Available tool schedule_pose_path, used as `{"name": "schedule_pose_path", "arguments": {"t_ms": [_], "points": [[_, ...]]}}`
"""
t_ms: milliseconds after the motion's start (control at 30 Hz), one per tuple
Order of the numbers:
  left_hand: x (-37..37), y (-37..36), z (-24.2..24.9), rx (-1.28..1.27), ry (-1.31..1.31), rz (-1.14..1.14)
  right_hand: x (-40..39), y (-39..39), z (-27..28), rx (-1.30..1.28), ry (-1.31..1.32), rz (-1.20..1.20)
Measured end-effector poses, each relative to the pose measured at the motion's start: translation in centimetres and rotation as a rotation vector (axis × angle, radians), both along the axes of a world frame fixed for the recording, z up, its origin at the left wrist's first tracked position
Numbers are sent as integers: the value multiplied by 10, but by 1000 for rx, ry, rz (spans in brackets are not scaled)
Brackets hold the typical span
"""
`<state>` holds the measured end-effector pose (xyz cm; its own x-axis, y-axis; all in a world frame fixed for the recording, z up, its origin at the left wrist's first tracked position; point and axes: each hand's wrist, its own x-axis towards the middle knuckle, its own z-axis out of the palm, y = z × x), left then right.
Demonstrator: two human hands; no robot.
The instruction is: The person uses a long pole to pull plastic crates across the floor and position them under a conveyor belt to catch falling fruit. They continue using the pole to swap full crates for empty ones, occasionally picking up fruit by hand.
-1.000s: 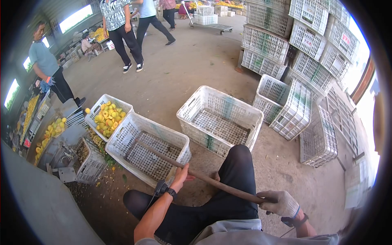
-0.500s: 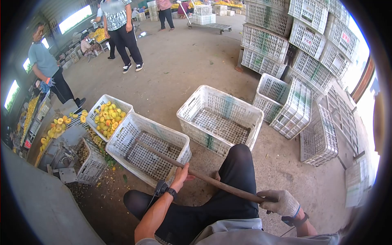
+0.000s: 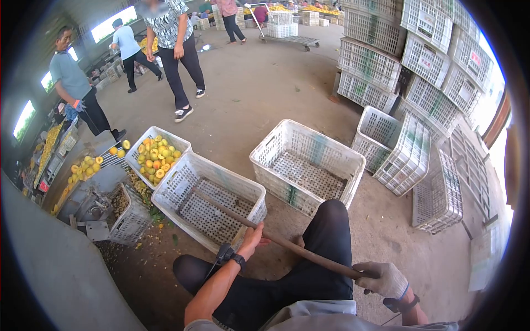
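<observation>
Holding: a long brown wooden pole (image 3: 287, 243), stiff and straight, is held by both hands across the person's raised knee.
Left hand: the bare left hand (image 3: 251, 238), with a black watch on its wrist, is closed loosely around the middle of the pole; the thumb lies on top.
Right hand: the right hand (image 3: 386, 278), in a white knitted glove, is wrapped fully around the near end of the pole.
Pole tip: the far end lies inside the empty white plastic crate (image 3: 212, 198), on its perforated bottom.
Handling: I judge the pole rigid and rather heavy at its length, rough and not slippery; two grips well apart, as now, give good control.
Nearby: a second empty white crate (image 3: 306, 165) stands just beside; a smaller white crate of yellow fruit halves (image 3: 157, 154) touches the first one.
Others: several people stand on the concrete floor (image 3: 259, 94).
</observation>
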<state>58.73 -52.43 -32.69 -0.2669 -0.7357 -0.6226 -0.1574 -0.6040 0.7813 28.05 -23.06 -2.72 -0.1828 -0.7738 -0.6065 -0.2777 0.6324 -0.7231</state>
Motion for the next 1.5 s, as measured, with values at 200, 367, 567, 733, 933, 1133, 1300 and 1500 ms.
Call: {"name": "schedule_pose_path", "arguments": {"t_ms": [200, 367, 567, 733, 933, 1133, 1300, 1500], "points": [[-3, 5, 11, -26, -20, 19, 2, -3, 9, 9, 20, 57], [-3, 6, 12, -91, -24, 1, 2, 2, -3, -56, 14, 23], [-3, 16, 37, -136, -95, -28, 21, -8, 14, -34, 89, 32], [-3, 16, 25, -207, -142, -34, 20, -4, 3, -27, 112, 43], [2, 11, -4, -185, -89, -49, 21, -4, 4, -32, 106, 27], [24, 0, -24, -568, -590, -224, 19, -4, 3, -38, 92, 38], [46, 8, -8, -738, -901, -295, 24, -6, 6, -32, 103, 17], [58, 28, 8, -1082, -1028, -196, 21, -5, 3, -21, 104, 25]]}}
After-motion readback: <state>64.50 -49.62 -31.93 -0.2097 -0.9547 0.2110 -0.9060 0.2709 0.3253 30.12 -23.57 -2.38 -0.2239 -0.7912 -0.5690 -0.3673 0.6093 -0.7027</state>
